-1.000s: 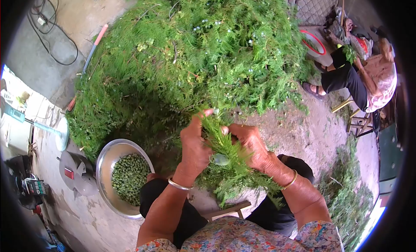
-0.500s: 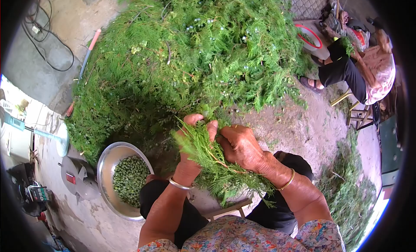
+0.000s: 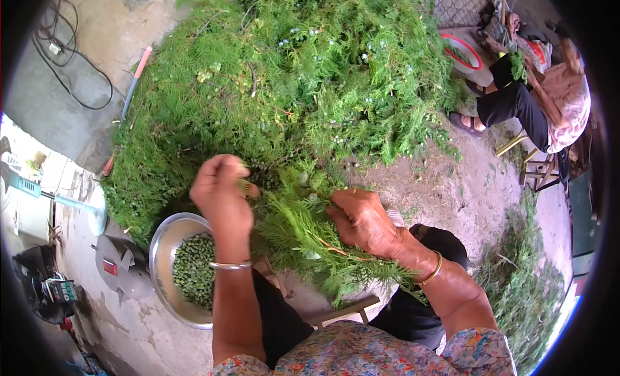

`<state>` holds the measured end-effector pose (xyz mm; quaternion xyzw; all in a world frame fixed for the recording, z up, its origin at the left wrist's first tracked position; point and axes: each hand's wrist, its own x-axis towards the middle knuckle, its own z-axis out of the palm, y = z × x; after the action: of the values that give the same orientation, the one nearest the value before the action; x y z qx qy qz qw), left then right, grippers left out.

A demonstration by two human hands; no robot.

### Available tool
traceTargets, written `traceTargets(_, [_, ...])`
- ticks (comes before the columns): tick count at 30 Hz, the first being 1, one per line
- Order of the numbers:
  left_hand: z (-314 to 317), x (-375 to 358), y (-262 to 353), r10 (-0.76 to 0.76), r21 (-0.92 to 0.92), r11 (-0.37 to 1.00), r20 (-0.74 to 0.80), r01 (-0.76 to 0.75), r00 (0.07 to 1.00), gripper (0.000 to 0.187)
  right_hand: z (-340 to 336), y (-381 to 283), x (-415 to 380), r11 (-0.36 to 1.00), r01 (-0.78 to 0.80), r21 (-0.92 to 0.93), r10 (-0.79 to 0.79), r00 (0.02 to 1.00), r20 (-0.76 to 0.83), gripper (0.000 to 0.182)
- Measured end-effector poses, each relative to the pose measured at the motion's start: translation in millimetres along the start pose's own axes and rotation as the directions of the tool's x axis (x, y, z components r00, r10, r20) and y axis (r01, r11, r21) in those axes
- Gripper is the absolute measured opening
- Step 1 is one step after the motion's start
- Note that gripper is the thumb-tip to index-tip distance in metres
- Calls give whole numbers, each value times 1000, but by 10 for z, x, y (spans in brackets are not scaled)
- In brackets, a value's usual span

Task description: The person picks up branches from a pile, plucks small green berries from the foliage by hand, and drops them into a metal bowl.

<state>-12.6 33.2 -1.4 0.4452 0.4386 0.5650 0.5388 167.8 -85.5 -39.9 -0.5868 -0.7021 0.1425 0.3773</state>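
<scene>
My right hand (image 3: pixel 363 222) is closed around a leafy green conifer branch (image 3: pixel 332 243), whose sprays spread over my lap. To its left, my left hand (image 3: pixel 223 190) is raised apart from the branch, fingers curled together. Pale green bits (image 3: pixel 243 176) show at its fingertips, too blurred to tell their kind. Below and left of that hand stands a metal bowl (image 3: pixel 159 272), partly covered by my forearm. Small round green cones (image 3: pixel 192 269) lie heaped in the bowl.
A large pile of conifer branches (image 3: pixel 284 85) fills the ground ahead, with more cut branches (image 3: pixel 520 279) at right. Another person (image 3: pixel 549 104) sits at upper right by a red-rimmed basin (image 3: pixel 462 53). A fan (image 3: pixel 97 210) and a cable (image 3: pixel 84 104) are at left.
My left hand has left the branch and moved left and up, toward the bowl's side. The right hand keeps its hold on the branch in nearly the same place.
</scene>
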Motion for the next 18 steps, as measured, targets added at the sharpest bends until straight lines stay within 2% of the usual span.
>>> traceTargets(1, [-157,151,-19,-73,-283,954,88,95,993,15,-15,-1,-7,1000,-25,12,25,1000,-10,15])
traceTargets(2, [-317,290,-60,-167,-497,815,291,297,942,18,-18,4,-5,1000,-23,10,24,1000,-13,15])
traceTargets(4, [-272,234,-65,-149,-585,667,502,461,852,25,5,19,4,997,-72,-23,70,995,-71,16])
traceTargets(6, [-132,73,-63,-310,-565,656,402,500,861,32,48,15,4,995,-92,-39,87,991,-97,17])
traceTargets(7, [-122,47,-140,-254,-557,633,507,538,823,35,69,11,2,992,-118,-55,110,986,-127,18])
traceTargets(8, [-74,-21,-196,-308,-495,706,430,507,849,38,86,9,3,991,-119,-54,111,986,-124,18])
traceTargets(10, [36,-138,-186,-351,-358,794,388,491,852,37,112,7,7,984,-136,-115,116,979,-169,17])
traceTargets(11, [126,-195,-185,-335,-328,834,340,445,879,26,115,4,12,984,-137,-115,117,979,-167,17])
traceTargets(12, [160,-212,-206,-338,-329,832,338,446,878,26,112,-3,18,983,-115,-146,91,982,-166,16])
traceTargets(14, [185,-217,-228,-252,-200,930,268,310,930,17,102,-26,28,980,-91,-175,63,985,-161,16])
traceTargets(15, [181,-206,-187,-259,-96,952,245,289,934,19,89,-34,36,979,-27,-201,0,991,-135,16])
traceTargets(16, [181,-190,-177,-258,-98,952,242,289,935,19,82,-35,41,974,38,-225,-64,992,-108,16])
traceTargets(18, [176,-161,-160,-250,183,961,257,206,934,20,96,-7,27,963,94,-251,-113,991,-65,17])
